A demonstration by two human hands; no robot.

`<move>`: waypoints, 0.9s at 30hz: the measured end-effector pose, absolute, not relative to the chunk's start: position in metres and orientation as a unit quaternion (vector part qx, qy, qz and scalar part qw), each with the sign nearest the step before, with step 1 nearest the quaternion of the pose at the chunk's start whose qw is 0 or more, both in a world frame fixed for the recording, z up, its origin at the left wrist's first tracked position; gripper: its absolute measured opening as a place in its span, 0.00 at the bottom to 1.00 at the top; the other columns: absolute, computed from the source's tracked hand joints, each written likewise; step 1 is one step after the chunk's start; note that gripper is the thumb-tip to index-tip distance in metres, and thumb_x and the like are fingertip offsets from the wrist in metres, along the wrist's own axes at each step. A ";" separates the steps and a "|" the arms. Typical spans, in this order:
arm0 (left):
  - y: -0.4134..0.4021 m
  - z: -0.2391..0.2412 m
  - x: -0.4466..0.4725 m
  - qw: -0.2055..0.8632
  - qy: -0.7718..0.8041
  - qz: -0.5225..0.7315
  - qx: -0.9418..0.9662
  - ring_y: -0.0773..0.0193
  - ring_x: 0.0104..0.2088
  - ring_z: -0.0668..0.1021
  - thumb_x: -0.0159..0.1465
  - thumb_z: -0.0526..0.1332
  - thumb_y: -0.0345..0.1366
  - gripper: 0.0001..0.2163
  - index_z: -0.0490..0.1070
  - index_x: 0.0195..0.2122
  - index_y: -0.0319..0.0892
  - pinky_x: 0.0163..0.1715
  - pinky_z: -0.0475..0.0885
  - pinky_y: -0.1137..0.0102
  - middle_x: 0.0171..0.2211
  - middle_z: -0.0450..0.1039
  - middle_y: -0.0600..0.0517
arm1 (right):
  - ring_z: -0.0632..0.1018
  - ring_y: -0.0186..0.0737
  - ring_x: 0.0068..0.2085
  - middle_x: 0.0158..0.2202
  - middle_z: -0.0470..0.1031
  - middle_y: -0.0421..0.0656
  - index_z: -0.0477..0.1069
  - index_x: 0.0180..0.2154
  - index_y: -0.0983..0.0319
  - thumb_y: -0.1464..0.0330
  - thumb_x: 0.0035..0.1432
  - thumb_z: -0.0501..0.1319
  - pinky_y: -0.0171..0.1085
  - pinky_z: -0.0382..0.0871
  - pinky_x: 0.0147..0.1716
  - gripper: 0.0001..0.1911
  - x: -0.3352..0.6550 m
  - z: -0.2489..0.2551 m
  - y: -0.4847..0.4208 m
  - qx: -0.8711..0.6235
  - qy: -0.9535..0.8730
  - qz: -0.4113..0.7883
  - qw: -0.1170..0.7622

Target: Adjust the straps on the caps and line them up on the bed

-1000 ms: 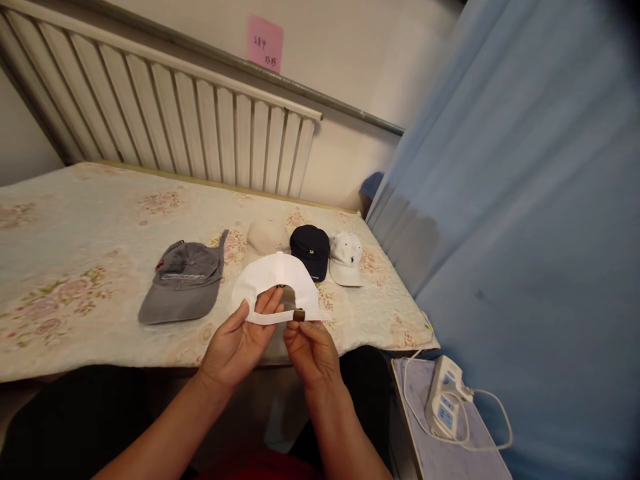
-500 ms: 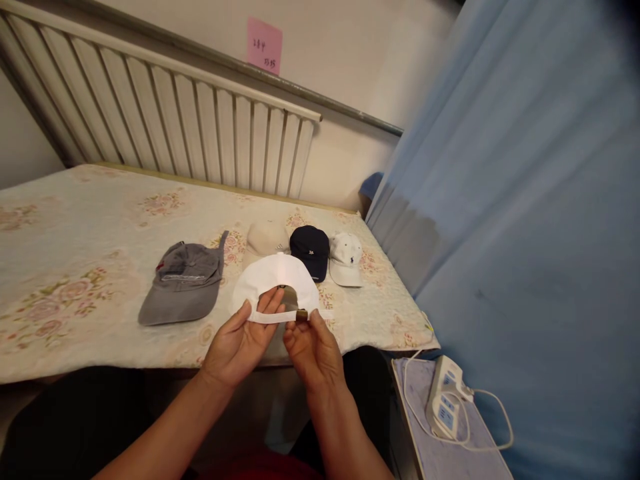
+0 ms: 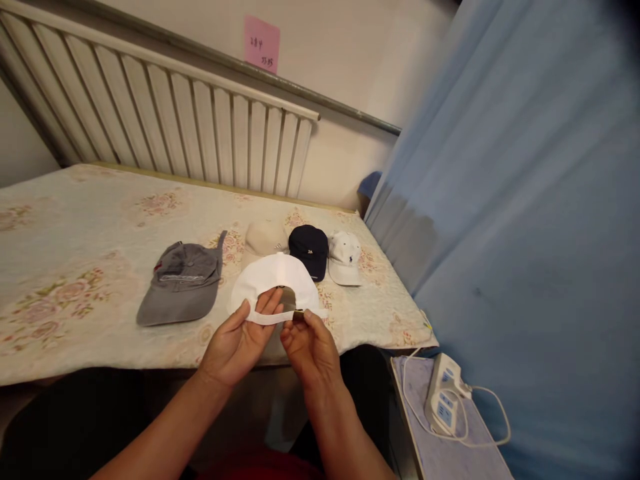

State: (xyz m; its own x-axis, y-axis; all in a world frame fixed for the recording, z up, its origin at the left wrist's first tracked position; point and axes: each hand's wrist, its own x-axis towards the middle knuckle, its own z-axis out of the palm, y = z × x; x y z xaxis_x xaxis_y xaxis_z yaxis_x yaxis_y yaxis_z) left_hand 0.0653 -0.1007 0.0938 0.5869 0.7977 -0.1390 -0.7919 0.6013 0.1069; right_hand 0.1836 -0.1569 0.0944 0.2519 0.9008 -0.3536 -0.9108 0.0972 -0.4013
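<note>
A white baseball cap (image 3: 277,272) is held up between both hands, its back opening and strap facing me. My left hand (image 3: 234,343) grips the left end of the strap, thumb on top and fingers reaching behind into the opening. My right hand (image 3: 314,347) pinches the strap at the brass-coloured buckle (image 3: 299,315), thumb over it. On the bed behind lie a beige cap (image 3: 265,238), a navy cap (image 3: 308,251) and a white cap with a small dark logo (image 3: 345,257). A grey cap (image 3: 181,281) rests to the left, its strap end sticking up.
The caps lie on a bed with a flowered cover (image 3: 100,233). A white radiator (image 3: 200,127) lines the wall behind it. At right hang blue curtains (image 3: 500,233), and a power strip (image 3: 444,397) with a looping white cable sits on a small table (image 3: 475,460).
My right thumb has moved slightly left, from beside the buckle onto it. The cap stays in both hands, and the view has shifted a little.
</note>
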 end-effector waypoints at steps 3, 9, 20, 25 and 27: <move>-0.100 0.094 0.065 0.890 0.091 0.446 0.013 0.54 0.56 0.71 0.69 0.47 0.31 0.23 0.49 0.66 0.41 0.53 0.71 0.59 0.55 0.70 0.39 | 0.76 0.32 0.25 0.25 0.77 0.41 0.73 0.31 0.65 0.72 0.47 0.66 0.31 0.71 0.26 0.06 0.184 0.093 -0.156 -0.280 0.008 0.609 0.742; -0.100 0.096 0.064 0.888 0.094 0.449 0.009 0.55 0.55 0.72 0.70 0.46 0.31 0.23 0.49 0.66 0.42 0.53 0.72 0.60 0.55 0.70 0.39 | 0.76 0.32 0.25 0.25 0.77 0.40 0.73 0.31 0.65 0.73 0.46 0.67 0.31 0.71 0.26 0.06 0.184 0.092 -0.155 -0.282 0.008 0.604 0.746; -0.100 0.096 0.063 0.880 0.116 0.460 0.001 0.55 0.54 0.73 0.69 0.47 0.31 0.23 0.49 0.66 0.40 0.52 0.72 0.60 0.54 0.71 0.38 | 0.76 0.31 0.24 0.24 0.77 0.39 0.72 0.29 0.64 0.73 0.43 0.69 0.30 0.71 0.24 0.08 0.184 0.091 -0.154 -0.284 -0.016 0.601 0.747; -0.099 0.094 0.063 0.885 0.100 0.456 -0.003 0.55 0.54 0.73 0.69 0.46 0.30 0.22 0.52 0.65 0.41 0.53 0.71 0.60 0.54 0.71 0.39 | 0.75 0.30 0.24 0.24 0.76 0.40 0.72 0.28 0.65 0.73 0.44 0.69 0.30 0.70 0.24 0.08 0.185 0.092 -0.154 -0.288 -0.024 0.600 0.746; -0.099 0.095 0.064 0.884 0.100 0.457 0.001 0.55 0.54 0.73 0.69 0.46 0.30 0.21 0.53 0.64 0.41 0.53 0.71 0.60 0.54 0.71 0.39 | 0.74 0.30 0.24 0.25 0.76 0.40 0.73 0.30 0.65 0.73 0.44 0.69 0.30 0.69 0.24 0.08 0.186 0.092 -0.155 -0.283 -0.031 0.600 0.747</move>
State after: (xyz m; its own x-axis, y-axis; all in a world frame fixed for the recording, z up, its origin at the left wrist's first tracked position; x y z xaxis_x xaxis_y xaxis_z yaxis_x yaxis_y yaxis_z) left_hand 0.0638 -0.0992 0.0947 0.5623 0.8080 -0.1760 -0.8075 0.5824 0.0935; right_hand 0.1863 -0.1546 0.0920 0.2777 0.9145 -0.2943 -0.8796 0.1189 -0.4606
